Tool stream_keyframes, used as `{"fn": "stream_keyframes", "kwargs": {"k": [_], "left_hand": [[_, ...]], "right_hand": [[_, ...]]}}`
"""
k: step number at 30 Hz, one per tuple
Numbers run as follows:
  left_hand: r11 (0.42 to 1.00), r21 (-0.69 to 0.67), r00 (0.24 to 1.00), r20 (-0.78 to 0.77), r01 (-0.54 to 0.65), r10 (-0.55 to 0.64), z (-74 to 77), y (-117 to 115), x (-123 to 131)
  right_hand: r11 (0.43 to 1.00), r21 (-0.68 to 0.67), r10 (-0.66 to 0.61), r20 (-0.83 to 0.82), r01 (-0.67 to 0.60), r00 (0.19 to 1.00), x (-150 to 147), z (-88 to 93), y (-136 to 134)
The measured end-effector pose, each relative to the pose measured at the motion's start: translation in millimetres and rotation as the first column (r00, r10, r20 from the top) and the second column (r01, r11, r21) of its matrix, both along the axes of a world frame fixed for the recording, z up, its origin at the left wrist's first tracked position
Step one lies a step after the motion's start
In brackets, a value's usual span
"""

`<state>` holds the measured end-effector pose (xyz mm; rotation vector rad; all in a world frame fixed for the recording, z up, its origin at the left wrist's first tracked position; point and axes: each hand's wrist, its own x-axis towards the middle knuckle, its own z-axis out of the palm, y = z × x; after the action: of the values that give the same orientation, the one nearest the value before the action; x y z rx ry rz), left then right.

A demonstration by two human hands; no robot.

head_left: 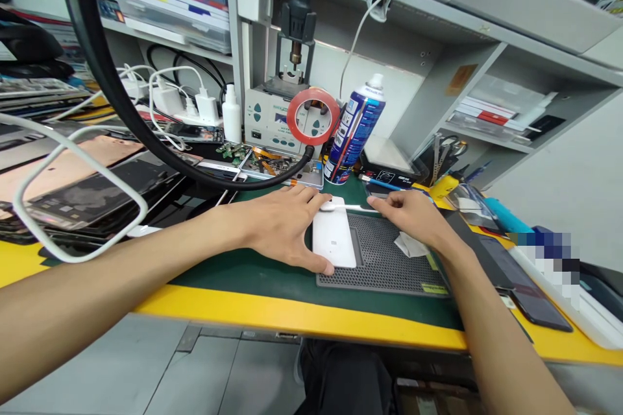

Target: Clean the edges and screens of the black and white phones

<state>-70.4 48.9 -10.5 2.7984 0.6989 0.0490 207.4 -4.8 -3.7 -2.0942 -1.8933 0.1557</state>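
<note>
A white phone (333,240) lies back side up on a dark grey mesh mat (384,259). My left hand (287,227) grips it from the left, with the thumb at its near edge and the fingers at its far end. My right hand (406,214) pinches a slim white stick (357,208) with a thicker white end. That end is over the far part of the phone; whether it touches the surface I cannot tell. A crumpled white wipe (411,245) rests on the mat just below my right hand.
Behind the mat stand a blue spray can (355,126), a roll of red tape (313,117) and a grey soldering station (270,120). A black ring on an arm (97,87) arches across the left. Stacked phone parts (97,191) lie left; a dark phone (528,292) lies right.
</note>
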Motion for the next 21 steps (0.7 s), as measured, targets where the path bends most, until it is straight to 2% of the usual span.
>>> {"fn": "stream_keyframes", "kwargs": {"k": [3, 8, 10, 13, 15, 21], "left_hand": [[1.000, -0.002, 1.000, -0.005, -0.004, 0.004, 1.0, 0.1, -0.2], [1.000, 0.001, 1.000, 0.007, -0.003, 0.003, 1.0, -0.5, 0.0], [1.000, -0.010, 1.000, 0.020, -0.008, 0.008, 0.9, -0.7, 0.2], [0.999, -0.033, 0.999, 0.035, -0.015, 0.016, 1.3, -0.7, 0.2], [0.999, -0.038, 0.999, 0.038, -0.017, 0.019, 1.8, -0.8, 0.1], [0.999, -0.038, 0.999, 0.039, -0.019, 0.021, 2.8, -1.4, -0.7]], "right_hand": [[0.998, 0.060, -0.015, 0.013, 0.015, 1.000, 2.3, -0.1, 0.2], [0.980, -0.117, 0.151, -0.096, -0.162, 0.984, -2.6, 2.4, -3.5], [0.990, -0.073, 0.115, -0.075, -0.121, 0.990, -3.4, 1.2, -2.5], [0.997, 0.076, 0.003, -0.003, -0.003, 1.000, -0.9, -1.8, 0.4], [0.993, 0.119, -0.025, 0.016, 0.023, 1.000, 0.6, -2.5, 1.2], [0.984, -0.097, 0.141, -0.109, -0.152, 0.984, -4.7, 2.7, -4.1]]}}
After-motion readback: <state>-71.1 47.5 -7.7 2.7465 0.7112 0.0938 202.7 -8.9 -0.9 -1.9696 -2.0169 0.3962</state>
